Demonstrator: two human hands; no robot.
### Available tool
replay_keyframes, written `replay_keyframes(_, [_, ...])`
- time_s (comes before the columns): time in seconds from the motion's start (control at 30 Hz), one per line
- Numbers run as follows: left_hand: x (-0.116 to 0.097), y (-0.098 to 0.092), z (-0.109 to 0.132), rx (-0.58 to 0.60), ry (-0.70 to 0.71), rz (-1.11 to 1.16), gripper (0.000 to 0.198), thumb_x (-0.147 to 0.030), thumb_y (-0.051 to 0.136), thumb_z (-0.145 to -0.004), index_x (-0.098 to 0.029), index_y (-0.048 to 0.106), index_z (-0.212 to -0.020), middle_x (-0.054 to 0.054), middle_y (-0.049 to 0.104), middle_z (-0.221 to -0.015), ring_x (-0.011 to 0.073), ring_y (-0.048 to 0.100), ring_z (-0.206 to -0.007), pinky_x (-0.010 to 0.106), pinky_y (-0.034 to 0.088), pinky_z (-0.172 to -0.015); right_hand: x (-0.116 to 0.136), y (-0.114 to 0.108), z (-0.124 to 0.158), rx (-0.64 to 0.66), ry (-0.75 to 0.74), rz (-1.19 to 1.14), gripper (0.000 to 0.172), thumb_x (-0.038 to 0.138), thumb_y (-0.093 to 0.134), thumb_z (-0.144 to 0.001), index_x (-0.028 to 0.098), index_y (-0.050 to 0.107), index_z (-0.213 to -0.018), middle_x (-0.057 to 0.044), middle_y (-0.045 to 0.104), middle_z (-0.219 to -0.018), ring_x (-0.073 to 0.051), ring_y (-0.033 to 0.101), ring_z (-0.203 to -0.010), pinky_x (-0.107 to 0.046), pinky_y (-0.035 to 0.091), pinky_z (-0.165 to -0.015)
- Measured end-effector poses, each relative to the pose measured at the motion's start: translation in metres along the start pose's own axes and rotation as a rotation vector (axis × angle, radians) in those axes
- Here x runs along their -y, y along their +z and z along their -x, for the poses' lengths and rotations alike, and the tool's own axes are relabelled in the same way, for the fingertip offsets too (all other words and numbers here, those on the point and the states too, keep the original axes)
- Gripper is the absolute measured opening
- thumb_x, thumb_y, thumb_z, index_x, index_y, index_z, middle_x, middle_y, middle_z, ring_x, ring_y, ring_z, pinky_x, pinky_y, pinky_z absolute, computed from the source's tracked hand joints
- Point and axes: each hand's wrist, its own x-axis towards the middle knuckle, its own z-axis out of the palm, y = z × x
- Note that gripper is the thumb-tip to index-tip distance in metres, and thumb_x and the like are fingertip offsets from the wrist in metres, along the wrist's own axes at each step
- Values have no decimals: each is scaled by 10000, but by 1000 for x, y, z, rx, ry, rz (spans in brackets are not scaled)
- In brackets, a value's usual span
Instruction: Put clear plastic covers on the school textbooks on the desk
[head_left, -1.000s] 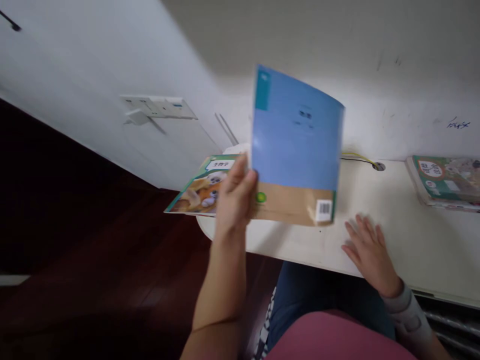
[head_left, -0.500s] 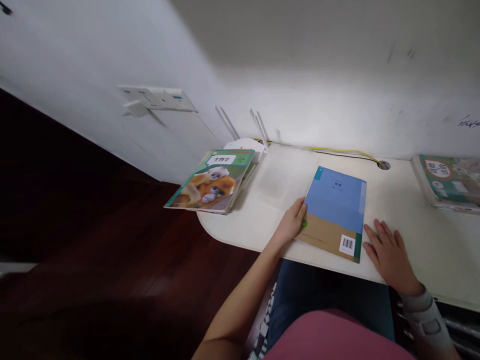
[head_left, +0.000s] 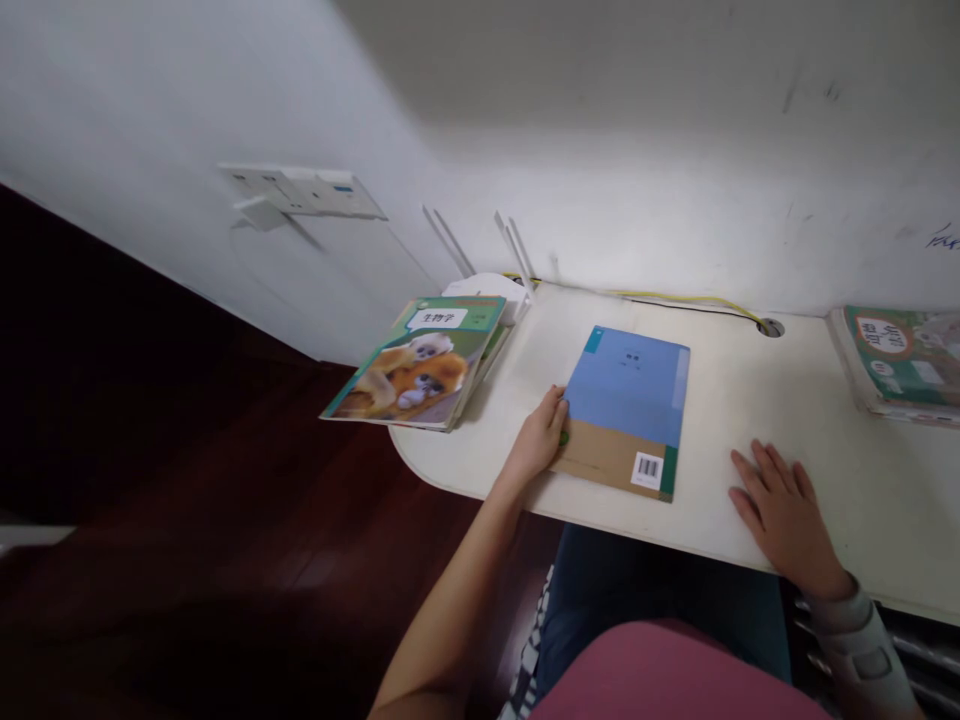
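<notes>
My left hand (head_left: 541, 433) grips the lower left edge of a blue and tan textbook (head_left: 626, 400), its thumb on the cover and its other fingers hidden. The book has a barcode at its lower right corner and is at the desk's front part. Apart from it, my right hand (head_left: 784, 510) rests flat on the white desk (head_left: 716, 440), fingers spread, holding nothing. A grey band circles the right wrist. To the left lies a stack of textbooks (head_left: 420, 365), the top one showing golden monkeys on its green cover.
A white router (head_left: 487, 287) with several antennas stands behind the left stack. Another book stack (head_left: 900, 365) lies at the right. Yellow and black cables (head_left: 690, 299) run along the wall to a hole (head_left: 771, 327). A socket panel (head_left: 307, 190) is on the left wall.
My left hand has shifted the blue and tan textbook leftward, away from my right hand. My right hand stays in nearly the same place on the desk.
</notes>
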Motion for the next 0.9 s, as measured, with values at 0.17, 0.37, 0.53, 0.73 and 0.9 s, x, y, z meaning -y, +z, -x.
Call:
replay_keyframes(0.17, [14, -14, -1, -34, -6, -178, 428, -298, 300, -931, -129, 476, -1283, 141, 459, -1390, 226, 273, -1373, 418, 287, -1093, 0, 0, 2, -3, 7, -9, 431, 349, 370, -927, 189, 489, -1309, -167, 422, -1413, -309, 389, -1293, -524, 301, -1016])
replay_keyframes(0.37, [7, -10, 13, -93, 43, -511, 396, -313, 376, -929, -99, 524, -1228, 210, 331, -1452, 344, 189, -1385, 539, 287, -1064, 30, -15, -8, -58, -58, -92, 467, 353, 372, -932, 180, 422, -1364, -156, 333, -1470, -308, 290, -1354, -535, 236, -1060])
replay_keyframes(0.53, [0, -2, 24, -83, -21, -569, 423, -343, 366, -936, -110, 483, -1269, 215, 259, -1483, 358, 147, -1391, 579, 270, -1049, 76, -22, -29, 33, -287, -212, 507, 457, 381, -921, 203, 432, -1357, -104, 382, -1453, -300, 261, -1366, -565, 215, -1070])
replay_keyframes(0.73, [-8, -4, 26, -106, -51, -487, 415, -343, 363, -934, -120, 502, -1254, 194, 253, -1491, 353, 115, -1397, 602, 211, -1065, 89, -10, -34, 85, -310, -244, 528, 474, 383, -918, 201, 415, -1369, -106, 402, -1440, -303, 303, -1343, -577, 216, -1067])
replay_keyframes(0.9, [-34, -26, 36, 194, 200, -32, 585, -481, 315, -926, -178, 309, -1426, 123, 259, -1505, 264, 188, -1396, 473, 210, -1121, 88, -12, -36, 98, -305, -255, 514, 474, 377, -921, 204, 434, -1355, -98, 391, -1449, -288, 289, -1352, -545, 239, -1070])
